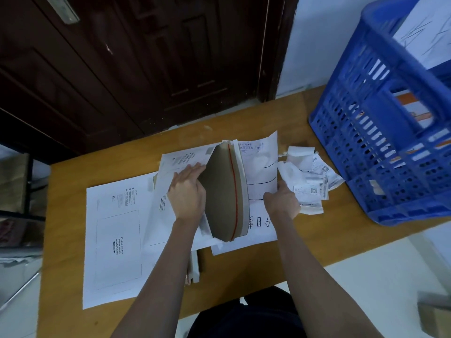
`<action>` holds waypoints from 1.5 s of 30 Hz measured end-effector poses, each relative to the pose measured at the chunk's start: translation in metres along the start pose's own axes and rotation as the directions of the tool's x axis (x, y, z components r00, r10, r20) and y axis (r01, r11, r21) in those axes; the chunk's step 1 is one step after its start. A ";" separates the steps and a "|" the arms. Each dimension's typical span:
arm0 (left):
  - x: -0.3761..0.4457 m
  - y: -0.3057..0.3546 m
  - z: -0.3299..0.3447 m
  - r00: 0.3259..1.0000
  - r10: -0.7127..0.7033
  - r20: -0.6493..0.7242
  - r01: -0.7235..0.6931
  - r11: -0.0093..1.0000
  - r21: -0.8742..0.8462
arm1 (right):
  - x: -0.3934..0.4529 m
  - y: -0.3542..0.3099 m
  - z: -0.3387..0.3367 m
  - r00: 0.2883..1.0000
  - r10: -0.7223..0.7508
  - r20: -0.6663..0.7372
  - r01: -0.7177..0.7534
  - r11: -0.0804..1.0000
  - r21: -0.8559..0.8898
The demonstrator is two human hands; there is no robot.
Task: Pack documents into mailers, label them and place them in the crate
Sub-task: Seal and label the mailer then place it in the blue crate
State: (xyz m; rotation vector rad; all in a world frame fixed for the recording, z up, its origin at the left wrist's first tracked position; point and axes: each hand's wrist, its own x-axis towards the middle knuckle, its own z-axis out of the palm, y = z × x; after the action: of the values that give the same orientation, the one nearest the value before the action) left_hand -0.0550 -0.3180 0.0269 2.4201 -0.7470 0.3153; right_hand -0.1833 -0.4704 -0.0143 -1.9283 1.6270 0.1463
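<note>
1. The mailer (225, 191) stands open, mouth upward, at the desk (305, 113) centre between both hands.
2. Left hand (188, 189): fingers straight, pressing the mailer's left wall.
3. Right hand (283, 201): grips the document (262, 167) just right of the mailer.
4. The crate (390, 132) sits far right.

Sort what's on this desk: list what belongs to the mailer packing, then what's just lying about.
In use:
open mailer, held by left hand
document sheet, held by right hand
flat mailer
blue crate
shipping labels

Lying about:
dark wooden door
</note>
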 end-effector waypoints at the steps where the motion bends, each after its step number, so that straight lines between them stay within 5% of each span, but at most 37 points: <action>1: 0.001 -0.001 -0.001 1.000 0.002 -0.001 -0.002 1.000 -0.003 | 0.000 -0.002 -0.004 1.000 -0.002 -0.006 0.002 1.000 0.009; 27: 0.011 -0.033 -0.016 0.997 -0.022 0.068 0.020 0.999 0.034 | -0.016 0.001 -0.044 0.960 0.152 -0.233 -0.100 0.970 0.223; 45: 0.009 -0.037 -0.010 0.998 -0.012 0.066 0.010 1.000 0.028 | -0.013 0.020 -0.051 0.857 0.287 -0.427 -0.085 0.897 0.433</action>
State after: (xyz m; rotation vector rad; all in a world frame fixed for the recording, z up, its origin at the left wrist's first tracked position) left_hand -0.0266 -0.2910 0.0217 2.4704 -0.7630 0.2445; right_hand -0.2199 -0.4864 0.0254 -1.5491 1.9780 -0.6012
